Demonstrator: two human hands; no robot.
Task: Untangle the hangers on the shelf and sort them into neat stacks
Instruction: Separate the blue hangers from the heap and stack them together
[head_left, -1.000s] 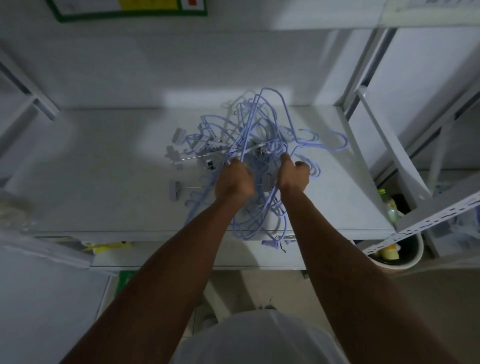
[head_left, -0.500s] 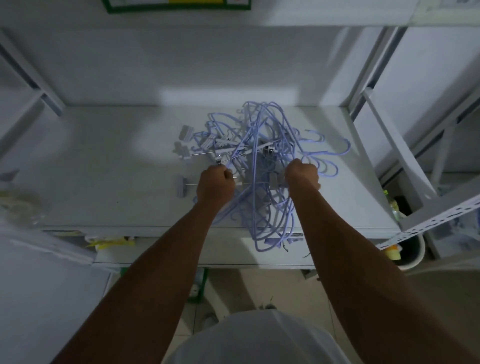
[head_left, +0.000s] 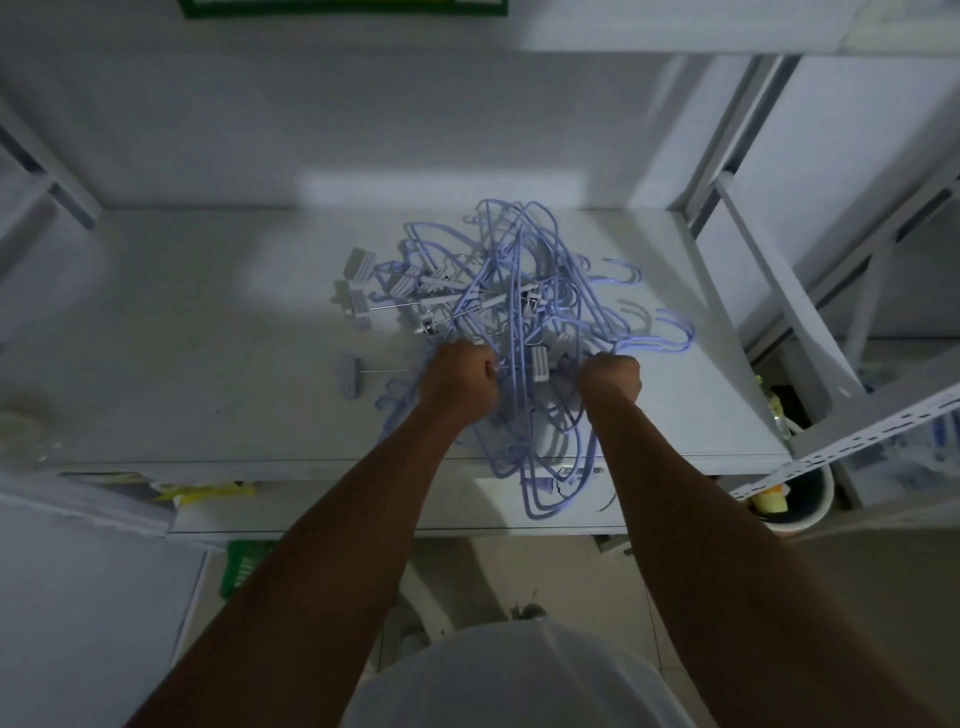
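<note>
Hangers (head_left: 519, 291): tangled heap right of centre on the white shelf (head_left: 208, 364), a few loops overhanging its front edge.
Left hand (head_left: 460, 384): fingers clenched round thin strands at the heap's near side.
Right hand (head_left: 610, 379): fingers likewise clenched on strands, near the left with loops between (exact hanger not distinguishable).
Step in hand: parting one hanger from the knot. Best done with slow, opposed pulls, tracing a single hook outward rather than tugging the mass.
Materials: slender lavender frames, smooth, with curved hooks. Pale clip hangers (head_left: 352, 375) with straight metal rods, likely to snag.
</note>
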